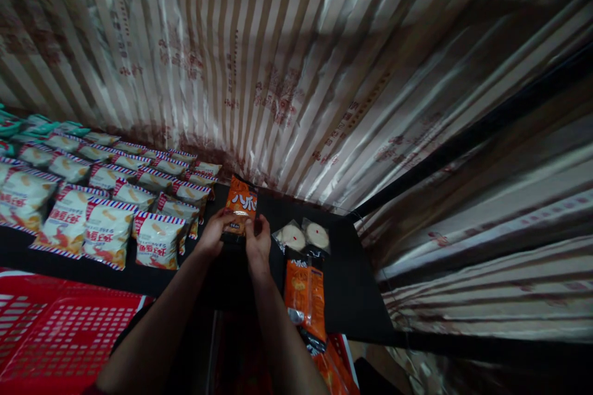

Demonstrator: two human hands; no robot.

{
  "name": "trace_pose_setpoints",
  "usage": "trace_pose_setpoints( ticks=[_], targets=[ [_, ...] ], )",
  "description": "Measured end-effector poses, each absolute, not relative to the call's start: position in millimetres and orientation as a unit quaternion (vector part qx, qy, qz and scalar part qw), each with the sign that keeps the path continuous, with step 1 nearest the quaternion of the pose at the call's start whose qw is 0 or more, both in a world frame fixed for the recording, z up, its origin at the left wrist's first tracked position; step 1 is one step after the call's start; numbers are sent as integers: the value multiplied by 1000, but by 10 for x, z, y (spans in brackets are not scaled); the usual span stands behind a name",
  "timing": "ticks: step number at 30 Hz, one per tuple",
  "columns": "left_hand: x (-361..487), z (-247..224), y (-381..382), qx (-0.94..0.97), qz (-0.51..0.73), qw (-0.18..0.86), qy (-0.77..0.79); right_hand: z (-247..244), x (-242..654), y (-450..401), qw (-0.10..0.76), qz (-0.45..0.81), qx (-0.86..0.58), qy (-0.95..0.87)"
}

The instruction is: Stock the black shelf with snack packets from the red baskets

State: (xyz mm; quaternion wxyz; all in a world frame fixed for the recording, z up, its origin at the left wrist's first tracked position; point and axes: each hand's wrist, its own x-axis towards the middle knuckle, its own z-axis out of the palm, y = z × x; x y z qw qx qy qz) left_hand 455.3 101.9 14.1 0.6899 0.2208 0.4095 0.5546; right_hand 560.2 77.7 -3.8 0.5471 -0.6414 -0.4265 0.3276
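An orange and black snack packet point(241, 202) is held upright between my two hands over the black table. My left hand point(214, 231) grips its left side, and my right hand point(257, 239) grips its lower right edge with the thumb on the front. To the right of my right hand, orange packets point(304, 290) lie on the table, one partly beside another. Just behind them are two round pale items in clear wrappers point(293, 236), point(317, 236) each marked with a small red spot.
Rows of white snack bags point(107, 231) with striped edges cover the table's left part, with green packages point(37, 126) at far left. A red basket point(69, 333) stands at the lower left. More orange packets point(334, 370) lie below the table's front edge. A striped curtain point(278, 62) hangs behind.
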Motion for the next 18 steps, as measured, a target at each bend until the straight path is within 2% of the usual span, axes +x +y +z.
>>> trace_pose_setpoints(
  ticks=[4,7,13,18],
  targets=[
    [4488,114,1088,212,549,708,391,24,5570,819,553,508,-554,-360],
    [4460,91,1120,222,545,709,387,7,5527,843,566,558,-526,-303],
    [4466,77,1127,251,565,635,462,-182,5440,1004,603,519,-553,-248],
    [4466,52,1125,250,561,556,561,-248,5393,1209,600,449,-596,-287]
  ],
)
